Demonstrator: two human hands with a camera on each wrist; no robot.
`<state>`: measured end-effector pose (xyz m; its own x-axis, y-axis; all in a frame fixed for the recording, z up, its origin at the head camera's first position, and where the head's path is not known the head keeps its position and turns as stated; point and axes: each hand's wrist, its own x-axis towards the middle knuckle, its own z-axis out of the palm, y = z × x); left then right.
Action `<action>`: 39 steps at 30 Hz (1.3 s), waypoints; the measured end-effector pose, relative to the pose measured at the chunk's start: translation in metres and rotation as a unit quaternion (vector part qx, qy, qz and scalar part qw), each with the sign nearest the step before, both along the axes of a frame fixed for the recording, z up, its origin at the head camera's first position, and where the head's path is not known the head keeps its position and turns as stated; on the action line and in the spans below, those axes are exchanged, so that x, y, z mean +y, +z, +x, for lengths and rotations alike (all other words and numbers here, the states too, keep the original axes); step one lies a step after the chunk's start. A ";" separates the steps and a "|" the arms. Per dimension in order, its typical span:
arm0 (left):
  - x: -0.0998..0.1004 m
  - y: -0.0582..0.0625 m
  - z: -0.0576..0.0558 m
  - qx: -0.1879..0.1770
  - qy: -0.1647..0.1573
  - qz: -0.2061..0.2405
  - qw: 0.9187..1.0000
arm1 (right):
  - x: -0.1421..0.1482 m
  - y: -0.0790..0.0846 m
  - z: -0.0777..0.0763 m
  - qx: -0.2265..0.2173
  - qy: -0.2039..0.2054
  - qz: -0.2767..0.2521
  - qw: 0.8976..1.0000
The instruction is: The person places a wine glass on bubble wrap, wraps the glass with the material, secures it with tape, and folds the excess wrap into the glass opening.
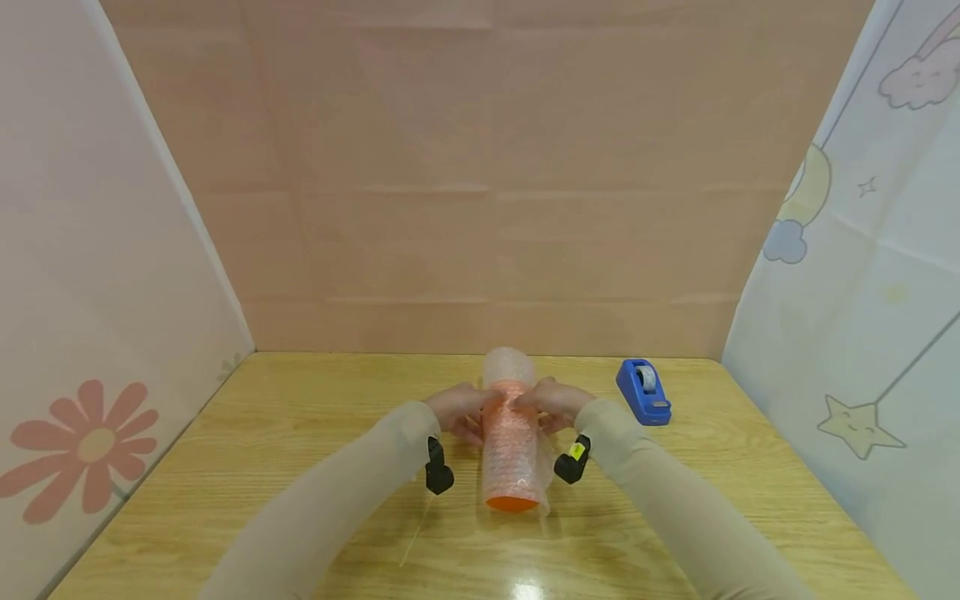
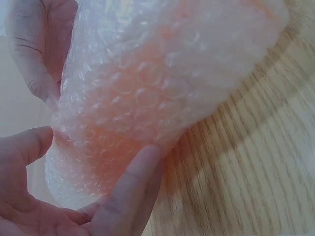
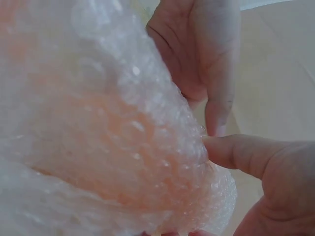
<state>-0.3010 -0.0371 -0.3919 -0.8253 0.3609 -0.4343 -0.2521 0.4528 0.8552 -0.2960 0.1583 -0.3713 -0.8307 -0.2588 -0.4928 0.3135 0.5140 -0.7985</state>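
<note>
Hands (image 1: 555, 400) grip bubble wrap (image 1: 512, 467); only head view shows tape dispenser (image 1: 645, 397).

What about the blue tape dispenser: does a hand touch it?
No, the left hand and right hand hold the bubble wrap, apart from the dispenser.

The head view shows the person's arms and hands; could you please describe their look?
The left sleeve and right sleeve are cream and wrist-length. The left wrist camera and right wrist camera are small and black; the right one bears a yellow marking. The left hand and right hand are gloveless.
</note>
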 end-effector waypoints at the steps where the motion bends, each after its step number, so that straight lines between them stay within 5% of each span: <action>1: 0.000 -0.001 0.000 -0.003 0.004 0.002 1.000 | -0.001 0.000 0.000 0.001 0.002 -0.002 1.000; 9: 0.002 -0.003 -0.004 -0.033 0.036 0.016 0.999 | 0.005 -0.004 -0.002 -0.007 0.003 -0.047 0.999; 17: 0.001 -0.005 -0.005 -0.043 0.043 0.026 0.998 | 0.026 -0.020 -0.011 -0.055 -0.073 -0.161 0.983; 27: 0.000 -0.007 -0.005 -0.040 0.037 0.036 0.998 | 0.031 -0.042 -0.010 -0.050 -0.094 -0.177 0.979; 31: 0.000 -0.008 -0.005 -0.038 0.035 0.035 0.998 | 0.032 -0.046 -0.011 -0.067 -0.078 -0.172 0.980; 39: -0.001 -0.006 -0.002 -0.024 0.048 0.022 0.998 | 0.035 -0.047 -0.014 -0.102 0.018 -0.216 0.971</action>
